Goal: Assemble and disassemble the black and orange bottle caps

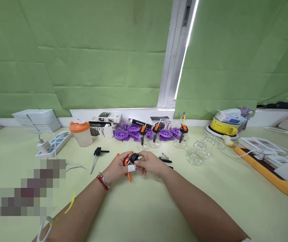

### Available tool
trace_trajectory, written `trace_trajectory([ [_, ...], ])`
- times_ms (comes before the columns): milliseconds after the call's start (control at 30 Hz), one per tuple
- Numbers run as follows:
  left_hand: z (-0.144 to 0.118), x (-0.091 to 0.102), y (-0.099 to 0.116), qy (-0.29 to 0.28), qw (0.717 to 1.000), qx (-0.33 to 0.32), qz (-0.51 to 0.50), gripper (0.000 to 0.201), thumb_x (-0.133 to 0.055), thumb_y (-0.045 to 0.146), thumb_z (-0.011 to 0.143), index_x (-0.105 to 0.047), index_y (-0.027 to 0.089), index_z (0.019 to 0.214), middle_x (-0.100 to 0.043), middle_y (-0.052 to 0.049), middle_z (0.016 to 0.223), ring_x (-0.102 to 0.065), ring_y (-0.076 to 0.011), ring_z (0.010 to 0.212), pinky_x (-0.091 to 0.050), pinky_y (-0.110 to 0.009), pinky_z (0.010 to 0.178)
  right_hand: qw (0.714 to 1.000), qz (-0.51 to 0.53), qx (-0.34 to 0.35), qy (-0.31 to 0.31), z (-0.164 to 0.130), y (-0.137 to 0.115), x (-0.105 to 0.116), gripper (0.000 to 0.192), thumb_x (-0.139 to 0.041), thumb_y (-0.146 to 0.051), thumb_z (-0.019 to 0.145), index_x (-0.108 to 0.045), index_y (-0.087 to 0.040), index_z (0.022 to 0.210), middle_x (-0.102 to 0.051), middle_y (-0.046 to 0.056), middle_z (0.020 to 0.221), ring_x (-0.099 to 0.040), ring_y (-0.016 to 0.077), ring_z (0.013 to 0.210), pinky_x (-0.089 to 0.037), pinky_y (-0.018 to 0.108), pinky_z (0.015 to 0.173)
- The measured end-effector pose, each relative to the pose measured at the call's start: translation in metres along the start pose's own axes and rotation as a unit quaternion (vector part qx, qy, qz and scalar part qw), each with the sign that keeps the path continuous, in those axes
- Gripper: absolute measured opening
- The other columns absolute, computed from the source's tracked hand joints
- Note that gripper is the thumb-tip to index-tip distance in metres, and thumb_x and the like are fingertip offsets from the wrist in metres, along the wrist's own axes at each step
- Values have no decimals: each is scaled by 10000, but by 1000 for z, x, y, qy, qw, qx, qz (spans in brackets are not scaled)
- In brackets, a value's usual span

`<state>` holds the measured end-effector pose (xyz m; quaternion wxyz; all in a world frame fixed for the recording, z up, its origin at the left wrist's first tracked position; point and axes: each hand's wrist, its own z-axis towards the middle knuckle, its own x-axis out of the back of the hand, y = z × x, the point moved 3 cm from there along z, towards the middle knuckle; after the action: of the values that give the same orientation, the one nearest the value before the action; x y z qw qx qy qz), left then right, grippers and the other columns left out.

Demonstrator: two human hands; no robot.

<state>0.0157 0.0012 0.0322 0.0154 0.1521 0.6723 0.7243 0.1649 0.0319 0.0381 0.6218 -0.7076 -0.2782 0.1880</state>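
My left hand and right hand are both closed round the orange-and-black pump piece, held just above the pale green worktop. Beyond them lie a black tool and clear glass cups; further back purple discs, an orange-lidded shaker, a power strip, then green blinds

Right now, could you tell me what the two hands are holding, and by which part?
Both hands hold one small orange-and-black plastic part: the left hand grips its orange side, the right hand pinches its black cap end.
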Motion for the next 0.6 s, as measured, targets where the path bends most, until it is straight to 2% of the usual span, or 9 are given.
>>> trace_trajectory([
  [67,3,8,-1,38,999,1,17,718,-715,379,659,-464,175,1301,-573,2,835,-439,-73,521,-403,-214,460,997,26,29,73,1,-8,10,255,-583,-210,792,-517,-143,1030,-578,-31,575,-505,90,399,-363,188,351],
  [133,6,26,-4,131,989,0,71,636,-638,393,730,-472,171,1302,-593,-20,856,-481,-88,529,-426,-231,490,982,55,66,168,0,-16,25,286,-549,-190,800,-485,-153,1077,-568,-46,570,-485,83,388,-348,183,339],
  [200,8,49,-8,267,945,26,185,471,-510,348,819,-519,162,1252,-622,-53,881,-555,-127,615,-463,-256,575,964,76,107,231,-3,-23,37,327,-539,-187,801,-449,-161,1114,-576,-48,590,-494,82,404,-358,180,346],
  [233,7,61,-11,330,903,62,269,424,-469,315,835,-531,163,1226,-633,-68,909,-582,-146,666,-472,-267,614,958,81,125,243,-4,-26,41,337,-541,-189,798,-442,-162,1119,-584,-44,602,-502,83,415,-366,180,352],
  [267,8,69,-14,352,885,81,294,416,-460,279,833,-525,139,1220,-636,-100,957,-599,-174,729,-476,-290,653,956,83,137,246,-5,-28,43,344,-547,-193,794,-439,-162,1119,-591,-40,609,-508,84,423,-371,180,356],
  [333,11,79,-22,357,867,102,331,362,-471,243,812,-565,120,1139,-643,-128,960,-604,-217,799,-472,-325,697,959,81,142,233,-6,-29,43,359,-555,-202,787,-437,-160,1123,-600,-34,614,-513,87,425,-372,181,356],
  [400,14,79,-30,331,865,111,361,257,-493,221,786,-623,117,982,-648,-125,895,-601,-234,819,-464,-331,725,967,75,130,207,-5,-27,39,375,-556,-201,783,-437,-160,1136,-601,-32,616,-518,90,423,-371,185,355],
  [467,16,74,-34,306,861,113,390,193,-481,203,784,-631,122,874,-639,-124,884,-598,-231,845,-456,-320,759,975,58,118,178,-3,-24,33,381,-558,-187,776,-450,-165,1141,-602,-31,626,-527,93,430,-374,186,360],
  [600,17,61,-35,284,845,113,438,212,-417,189,811,-611,125,867,-611,-145,974,-593,-223,875,-446,-317,783,980,37,111,158,0,-19,25,391,-567,-176,770,-469,-170,1148,-604,-25,657,-537,90,452,-390,190,380],
])
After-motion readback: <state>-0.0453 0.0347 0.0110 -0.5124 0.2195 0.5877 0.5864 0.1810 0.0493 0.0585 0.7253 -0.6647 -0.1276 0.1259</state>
